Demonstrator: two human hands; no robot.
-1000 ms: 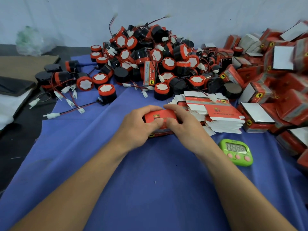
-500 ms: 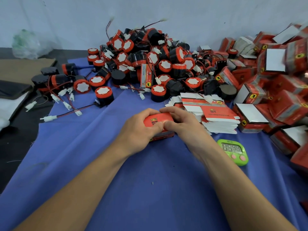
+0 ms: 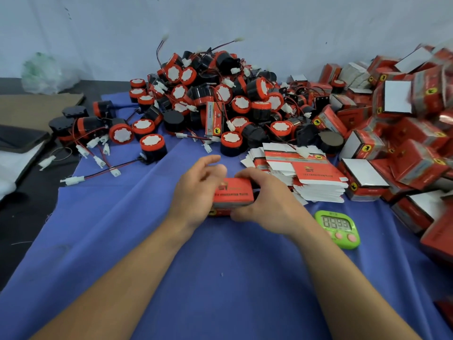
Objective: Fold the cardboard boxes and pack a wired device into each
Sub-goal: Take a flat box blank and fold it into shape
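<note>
A red cardboard box (image 3: 234, 193) sits on the blue cloth (image 3: 220, 278) between my hands. My right hand (image 3: 267, 200) grips its right end, fingers over the top and thumb below. My left hand (image 3: 196, 192) lies against its left end with blurred fingers lifted off the top. Behind the box, a big pile of red-and-black wired devices (image 3: 220, 99) covers the table's far half. One device (image 3: 153, 147) stands apart at the pile's front left. A stack of flat unfolded boxes (image 3: 308, 173) lies right of my right hand.
Packed red boxes (image 3: 404, 133) are heaped along the right side. A green digital timer (image 3: 339, 228) lies close to my right forearm. Loose white connectors on red-black wires (image 3: 73, 180) trail at the cloth's left edge. Brown cardboard (image 3: 36, 106) lies far left.
My left fingers have lifted from the box's top and spread. My right hand has shifted its hold round the right end, and the box's printed side now shows.
</note>
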